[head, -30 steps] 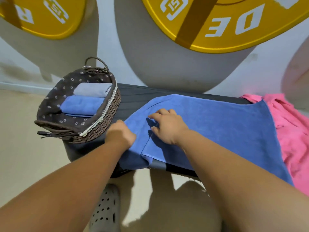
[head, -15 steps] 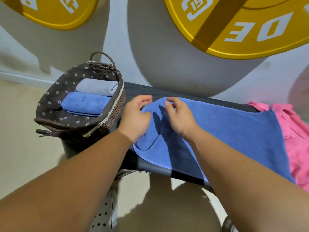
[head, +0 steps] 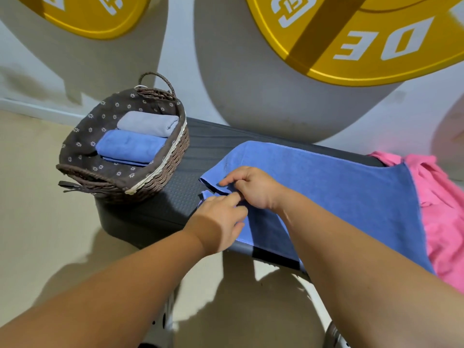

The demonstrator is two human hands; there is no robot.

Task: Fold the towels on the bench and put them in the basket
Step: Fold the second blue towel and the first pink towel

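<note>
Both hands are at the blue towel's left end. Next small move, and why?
Probably slide the lower corner flush under the upper one. The blue towel lies doubled on the bench, its left corners apart; the right hand grips the upper edge, the left hand touches the lower.

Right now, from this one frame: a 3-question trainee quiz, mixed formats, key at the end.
1. True or false: the basket already holds two folded towels.
2. Pick one. What lies past the right edge of the blue towel spread on the bench?
A. a pink towel
B. a green towel
C. a second basket
3. Short answer: what does the right grip pinch?

Key
1. True: one grey, one blue, side by side.
2. A.
3. The left edge of the blue towel, which lies doubled there.
</note>
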